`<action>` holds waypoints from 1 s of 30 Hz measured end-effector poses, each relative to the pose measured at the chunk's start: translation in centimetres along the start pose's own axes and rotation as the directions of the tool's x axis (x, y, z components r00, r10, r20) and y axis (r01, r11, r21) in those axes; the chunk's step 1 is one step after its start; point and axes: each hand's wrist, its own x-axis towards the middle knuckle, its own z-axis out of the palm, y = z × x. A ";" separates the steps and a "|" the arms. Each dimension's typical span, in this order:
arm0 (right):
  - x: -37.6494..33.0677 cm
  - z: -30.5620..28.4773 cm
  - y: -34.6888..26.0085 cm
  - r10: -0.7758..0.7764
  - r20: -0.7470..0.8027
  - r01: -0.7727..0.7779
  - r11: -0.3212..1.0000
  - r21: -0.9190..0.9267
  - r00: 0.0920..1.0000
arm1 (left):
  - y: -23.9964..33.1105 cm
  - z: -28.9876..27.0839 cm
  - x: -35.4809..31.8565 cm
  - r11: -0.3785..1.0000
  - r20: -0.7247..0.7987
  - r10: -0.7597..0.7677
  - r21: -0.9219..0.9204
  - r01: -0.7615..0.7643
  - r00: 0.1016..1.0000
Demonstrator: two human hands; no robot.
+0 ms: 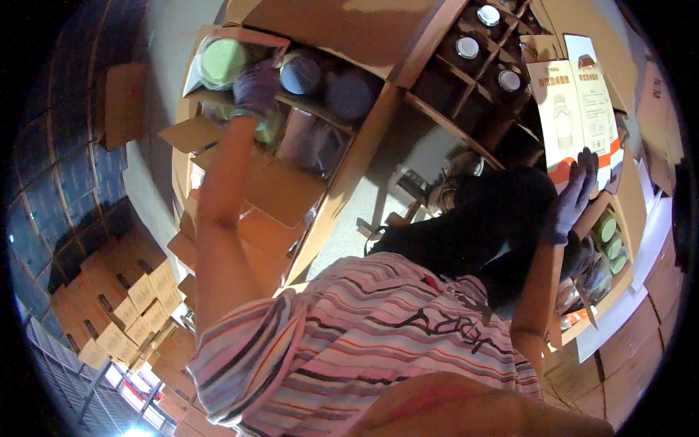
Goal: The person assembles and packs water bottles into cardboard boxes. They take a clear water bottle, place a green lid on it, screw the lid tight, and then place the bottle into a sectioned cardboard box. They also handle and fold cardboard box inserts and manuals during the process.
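1. The left hand (255,89), in a purple glove, reaches into an open cardboard box (342,175) and curls down over a bagged jar; whether it grips the jar cannot be told.
2. A green-lidded jar (222,60) in clear wrap lies just beside that hand, at the box's far left corner.
3. Two dark-lidded jars (324,81) sit to the right, between cardboard dividers.
4. The right hand (575,195), gloved, presses flat with straight fingers against a printed white-and-orange carton (579,109).
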 end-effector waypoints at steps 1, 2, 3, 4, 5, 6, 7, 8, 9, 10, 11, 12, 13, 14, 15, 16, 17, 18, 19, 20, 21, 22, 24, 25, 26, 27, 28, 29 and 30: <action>-0.3 0.0 -0.2 0.063 -0.035 -0.059 0.992 0.113 0.997 | -2.5 -0.5 0.5 0.996 0.051 -0.011 -0.085 0.015 0.999; -0.2 -0.3 1.0 0.076 -0.038 -0.067 0.979 0.194 0.996 | -5.4 -1.1 0.6 0.985 0.101 -0.036 -0.162 0.052 0.994; -0.1 -0.3 0.5 0.127 -0.040 -0.113 0.963 0.244 0.991 | -6.9 -3.1 1.4 0.992 0.148 -0.085 -0.079 0.098 0.985; 0.2 -0.2 0.1 0.177 -0.032 -0.159 0.939 0.305 0.984 | -10.1 -4.0 0.9 0.958 0.006 0.060 -0.282 -0.056 0.998; 0.1 -0.2 0.0 0.165 -0.036 -0.149 0.950 0.273 0.986 | -9.6 -5.4 1.6 0.969 0.011 0.007 -0.246 -0.005 1.000; 0.2 -0.1 0.0 0.149 -0.025 -0.138 0.958 0.252 0.988 | -9.5 -7.5 1.6 0.978 0.012 -0.062 -0.201 0.063 0.998; 0.2 -0.1 0.0 0.135 -0.015 -0.128 0.965 0.231 0.991 | -9.4 -8.0 1.8 0.972 0.075 -0.091 -0.212 0.105 0.993; 0.1 -0.1 0.1 0.125 -0.023 -0.116 0.965 0.237 0.992 | -9.3 -8.3 2.2 0.963 0.136 -0.117 -0.227 0.146 0.984; 0.1 -0.2 0.4 0.115 -0.032 -0.104 0.964 0.243 0.993 | -9.2 -8.4 2.6 0.953 0.197 -0.141 -0.239 0.187 0.970; -0.1 -0.3 0.5 0.107 -0.043 -0.093 0.964 0.248 0.993 | -9.4 -8.6 3.0 0.959 0.230 -0.138 -0.211 0.187 0.963; -0.2 -0.2 -0.2 0.111 -0.044 -0.097 0.964 0.248 0.993 | -9.9 -8.5 3.3 0.964 0.264 -0.138 -0.186 0.191 0.955; -0.2 -0.3 -0.3 0.123 -0.038 -0.110 0.961 0.252 0.992 | -10.1 -8.6 3.5 0.969 0.297 -0.138 -0.157 0.191 0.945; -0.1 -0.3 -0.3 0.136 -0.033 -0.123 0.959 0.256 0.990 | -11.4 -8.7 4.6 0.947 0.284 -0.113 -0.261 0.190 0.952; -0.2 -0.2 -0.2 0.153 -0.027 -0.141 0.955 0.260 0.988 | -12.6 -8.9 5.8 0.915 0.272 -0.086 -0.360 0.184 0.958; -0.2 0.0 -0.7 0.162 -0.032 -0.146 0.947 0.287 0.986 | -13.9 -9.0 6.8 0.873 0.260 -0.061 -0.454 0.178 0.964; 0.0 0.1 -0.4 0.159 -0.019 -0.147 0.949 0.280 0.987 | -15.1 -9.3 7.8 0.818 0.316 -0.075 -0.523 0.239 0.946; -0.1 -0.1 -0.1 0.167 -0.030 -0.154 0.953 0.261 0.985 | -13.0 -9.7 9.3 0.875 0.104 0.003 -0.482 0.047 0.995; 0.1 -0.3 0.0 0.167 -0.035 -0.154 0.957 0.245 0.985 | -10.8 -10.3 10.2 0.907 -0.111 0.090 -0.401 -0.128 0.990; 0.3 -0.1 0.0 0.151 -0.019 -0.142 0.960 0.239 0.988 | -10.8 -10.6 11.0 0.987 0.119 -0.075 -0.129 0.091 0.990; 0.2 -0.2 0.1 0.148 -0.023 -0.140 0.965 0.221 0.989 | -10.1 -10.7 11.1 0.974 0.137 -0.084 -0.198 0.111 0.987; 0.1 -0.4 0.1 0.145 -0.027 -0.136 0.970 0.203 0.989 | -9.2 -11.0 10.4 0.955 0.155 -0.092 -0.266 0.131 0.984; 0.0 -0.8 0.4 0.130 -0.034 -0.121 0.976 0.184 0.991 | -10.0 -9.6 10.6 0.941 0.163 -0.048 -0.324 0.100 0.986; 0.0 -1.4 0.9 0.088 -0.008 -0.085 0.981 0.175 0.996 | -13.8 -5.1 9.6 0.975 0.105 0.099 -0.207 -0.075 0.990; 0.0 -1.3 0.4 0.187 -0.035 -0.170 0.944 0.281 0.982 | -13.9 -3.2 9.1 0.990 0.090 0.128 -0.068 -0.122 0.988; 0.0 -1.1 0.7 0.177 -0.023 -0.163 0.944 0.287 0.984 | -13.2 -1.8 9.2 0.994 0.106 0.060 0.087 -0.070 0.992; 0.0 -1.3 1.1 0.161 -0.015 -0.151 0.952 0.265 0.987 | -10.2 -0.8 9.1 0.975 0.122 0.002 0.220 -0.029 0.993; 0.0 -1.5 1.3 0.146 -0.007 -0.140 0.960 0.243 0.989 | -9.2 -2.2 10.2 0.961 0.153 -0.136 0.260 0.093 0.979; 0.0 -1.1 0.8 0.139 0.015 -0.140 0.972 0.189 0.990 | -11.0 -2.8 10.1 0.988 0.166 0.018 -0.152 0.008 0.986; -0.3 -0.9 0.3 0.153 0.022 -0.155 0.973 0.171 0.988 | -13.0 -3.1 10.2 0.942 0.215 0.024 -0.333 0.050 0.976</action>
